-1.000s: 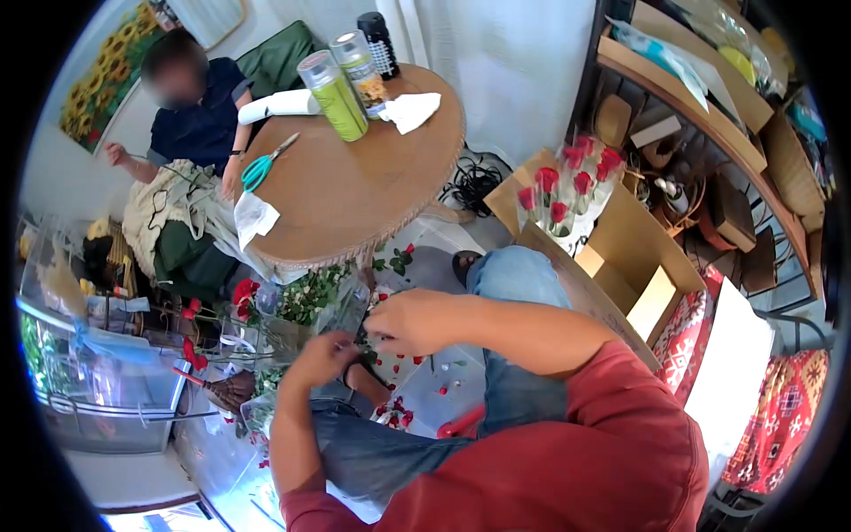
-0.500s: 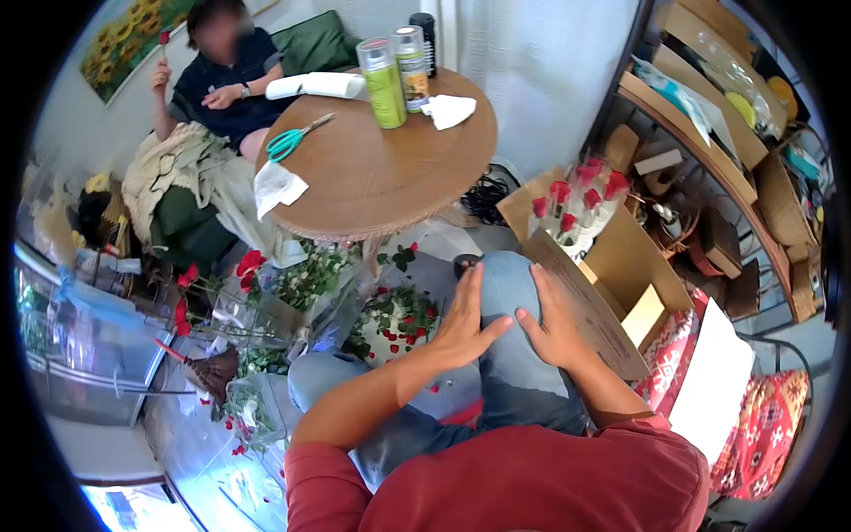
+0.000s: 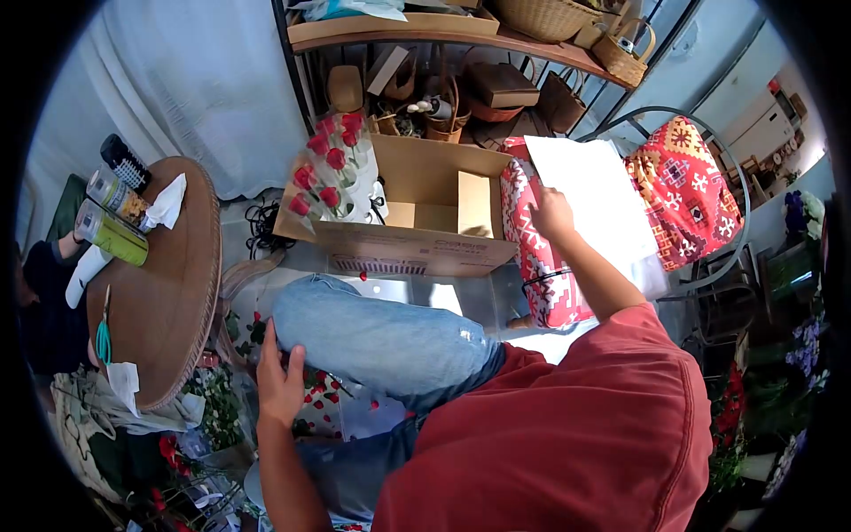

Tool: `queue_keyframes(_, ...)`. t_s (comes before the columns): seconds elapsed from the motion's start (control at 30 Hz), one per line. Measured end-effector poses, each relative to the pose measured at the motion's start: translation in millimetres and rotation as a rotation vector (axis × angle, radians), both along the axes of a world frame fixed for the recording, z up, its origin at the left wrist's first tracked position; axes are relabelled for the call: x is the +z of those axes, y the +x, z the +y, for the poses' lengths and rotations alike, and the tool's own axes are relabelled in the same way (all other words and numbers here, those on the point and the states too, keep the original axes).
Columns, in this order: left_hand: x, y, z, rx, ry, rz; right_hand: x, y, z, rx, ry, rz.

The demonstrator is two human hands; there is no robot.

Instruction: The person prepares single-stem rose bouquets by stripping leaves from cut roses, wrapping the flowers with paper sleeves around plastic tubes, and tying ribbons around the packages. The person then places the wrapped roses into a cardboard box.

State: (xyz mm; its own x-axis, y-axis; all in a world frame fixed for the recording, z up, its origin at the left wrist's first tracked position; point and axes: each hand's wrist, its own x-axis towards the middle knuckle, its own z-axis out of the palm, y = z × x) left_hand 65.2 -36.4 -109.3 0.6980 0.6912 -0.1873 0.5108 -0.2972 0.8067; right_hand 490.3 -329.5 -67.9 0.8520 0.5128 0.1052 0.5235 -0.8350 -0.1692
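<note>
My left hand [image 3: 281,381] is open beside my bent knee in jeans [image 3: 381,337], thumb and fingers apart, holding nothing. My right hand [image 3: 553,215] reaches to the left edge of a stack of white sheets [image 3: 596,186], its fingers curled at that edge. The sheets lie on a chair with a red patterned cushion [image 3: 525,199]. Left of the chair stands an open cardboard box [image 3: 417,248]. Several red roses [image 3: 335,160] in clear wrapping stand upright in the box's left part.
A round wooden table [image 3: 164,266] at left carries spray cans [image 3: 111,232], teal-handled scissors [image 3: 104,337] and tissues [image 3: 124,383]. Behind the box is a shelf [image 3: 532,53] with baskets. Cut flowers [image 3: 213,399] and petals lie on the floor. Another person [image 3: 49,293] sits beyond the table.
My view has turned right. My right hand has left my knee and moved to the white sheets. My left hand has shifted slightly off the knee.
</note>
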Motion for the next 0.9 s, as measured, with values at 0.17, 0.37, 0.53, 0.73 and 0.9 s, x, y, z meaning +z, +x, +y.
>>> queue_keyframes(0.17, -8.2, -2.1, -0.7, -0.031, 0.103, 0.003, -79.4, 95.9, -94.9, -0.337, -0.237, 0.104)
queue_keyframes(0.37, -6.7, -2.0, -0.8, -0.083, 0.123, -0.043, -154.8, 131.6, -147.0, -0.375, -0.077, 0.077)
queue_keyframes(0.53, 0.9, -4.5, -3.4, -0.11, 0.144, 0.048, -145.6, 132.1, -148.3, -0.397, -0.154, 0.186)
queue_keyframes(0.73, 7.2, -8.9, -4.6, -0.109, 0.128, 0.133, -142.0, 143.3, -161.1, -0.425, 0.005, 0.098)
queue_keyframes(0.9, 12.1, -8.8, -7.0, -0.114, 0.12, 0.209, -134.5, 153.6, -165.3, -0.424, -0.03, 0.137)
